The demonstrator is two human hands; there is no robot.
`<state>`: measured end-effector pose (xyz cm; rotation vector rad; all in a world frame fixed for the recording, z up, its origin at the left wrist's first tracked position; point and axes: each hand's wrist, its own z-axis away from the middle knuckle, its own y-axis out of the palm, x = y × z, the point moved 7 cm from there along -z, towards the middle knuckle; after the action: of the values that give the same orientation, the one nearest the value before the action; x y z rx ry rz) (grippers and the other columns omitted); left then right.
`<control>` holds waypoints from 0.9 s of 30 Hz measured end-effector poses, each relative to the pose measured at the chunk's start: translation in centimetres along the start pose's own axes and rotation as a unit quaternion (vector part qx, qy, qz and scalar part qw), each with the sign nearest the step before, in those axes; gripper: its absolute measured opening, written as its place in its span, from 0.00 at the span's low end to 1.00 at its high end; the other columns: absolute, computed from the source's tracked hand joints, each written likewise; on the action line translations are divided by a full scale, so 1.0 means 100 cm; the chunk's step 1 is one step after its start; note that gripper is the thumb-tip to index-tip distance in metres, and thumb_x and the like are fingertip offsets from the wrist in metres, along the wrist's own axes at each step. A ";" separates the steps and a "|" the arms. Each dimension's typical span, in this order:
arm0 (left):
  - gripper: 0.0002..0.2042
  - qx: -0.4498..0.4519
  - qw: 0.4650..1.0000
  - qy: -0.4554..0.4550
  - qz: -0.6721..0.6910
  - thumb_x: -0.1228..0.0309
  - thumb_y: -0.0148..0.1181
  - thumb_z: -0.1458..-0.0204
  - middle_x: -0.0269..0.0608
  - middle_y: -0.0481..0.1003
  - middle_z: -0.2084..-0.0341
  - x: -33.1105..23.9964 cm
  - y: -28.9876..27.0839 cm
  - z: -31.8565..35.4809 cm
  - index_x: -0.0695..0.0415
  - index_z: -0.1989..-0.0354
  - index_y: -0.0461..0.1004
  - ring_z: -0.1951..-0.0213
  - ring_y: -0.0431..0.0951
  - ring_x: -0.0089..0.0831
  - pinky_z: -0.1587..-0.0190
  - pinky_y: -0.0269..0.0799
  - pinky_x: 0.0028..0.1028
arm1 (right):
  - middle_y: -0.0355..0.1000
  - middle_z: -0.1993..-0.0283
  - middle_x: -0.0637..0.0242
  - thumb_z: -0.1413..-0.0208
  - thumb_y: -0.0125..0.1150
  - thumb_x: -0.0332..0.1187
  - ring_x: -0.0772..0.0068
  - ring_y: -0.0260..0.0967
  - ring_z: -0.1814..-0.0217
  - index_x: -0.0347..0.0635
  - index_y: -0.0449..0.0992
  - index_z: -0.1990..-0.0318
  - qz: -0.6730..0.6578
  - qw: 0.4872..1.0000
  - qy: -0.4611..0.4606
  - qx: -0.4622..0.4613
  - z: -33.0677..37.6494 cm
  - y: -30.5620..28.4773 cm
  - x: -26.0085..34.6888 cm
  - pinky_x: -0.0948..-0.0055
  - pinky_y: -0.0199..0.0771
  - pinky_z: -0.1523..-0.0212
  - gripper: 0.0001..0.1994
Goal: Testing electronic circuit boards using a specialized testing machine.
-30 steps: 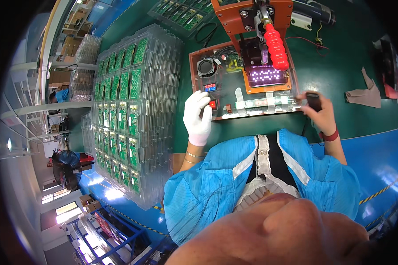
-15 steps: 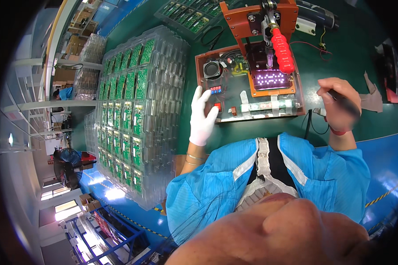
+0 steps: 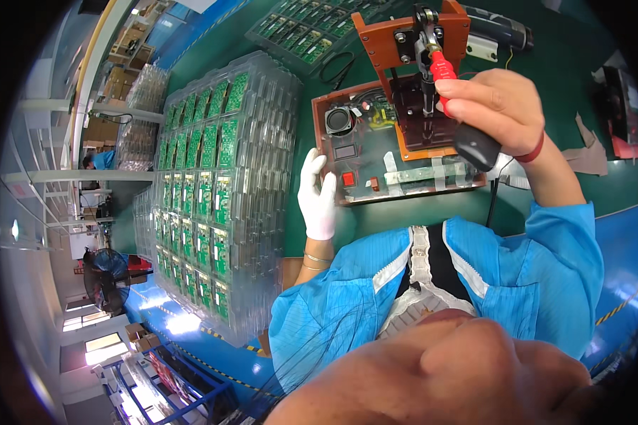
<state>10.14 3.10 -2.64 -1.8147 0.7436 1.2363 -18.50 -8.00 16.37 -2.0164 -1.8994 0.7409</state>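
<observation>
White-gloved, the left hand is lying open and flat against the near-left corner of the brown test fixture, steadying it. Beyond, the bare right hand is closing around the red clamp lever while pinching a black scanner, so pressing looks begun, not finished. Stacked clear trays of green boards are crowding the left; green mat is lying open rightward.

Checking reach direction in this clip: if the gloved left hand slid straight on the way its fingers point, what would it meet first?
Probably the left hand meets the test fixture; its fingertips already rest at the near-left edge.
</observation>
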 end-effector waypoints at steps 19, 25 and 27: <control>0.20 0.300 0.805 0.450 -0.245 0.48 0.56 0.46 0.44 0.73 0.47 -0.094 0.134 -0.016 0.49 0.57 0.82 0.44 0.68 0.49 0.41 0.61 0.42 | 0.79 0.61 0.64 0.44 0.66 0.32 0.81 0.70 0.68 0.34 0.76 0.52 -0.449 0.702 0.532 -0.150 -0.021 0.056 -0.177 0.86 0.69 0.67 0.14; 0.16 0.277 0.799 0.440 -0.301 0.52 0.53 0.42 0.45 0.73 0.52 -0.088 0.146 -0.009 0.50 0.58 0.78 0.52 0.71 0.48 0.51 0.69 0.41 | 0.74 0.56 0.69 0.34 0.55 0.37 0.85 0.64 0.69 0.38 0.73 0.39 -0.431 0.735 0.508 -0.129 -0.015 0.049 -0.187 0.86 0.64 0.66 0.20; 0.16 0.257 0.805 0.421 -0.329 0.53 0.53 0.42 0.45 0.73 0.52 -0.090 0.143 -0.010 0.49 0.57 0.77 0.52 0.72 0.47 0.54 0.71 0.40 | 0.73 0.58 0.70 0.34 0.55 0.38 0.85 0.63 0.69 0.38 0.72 0.37 -0.431 0.719 0.525 -0.147 -0.019 0.048 -0.181 0.86 0.63 0.67 0.22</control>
<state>-4.13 -4.69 1.86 -1.8442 0.6998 -0.2759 -13.60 -25.99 18.60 -0.9205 -1.8243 -0.8326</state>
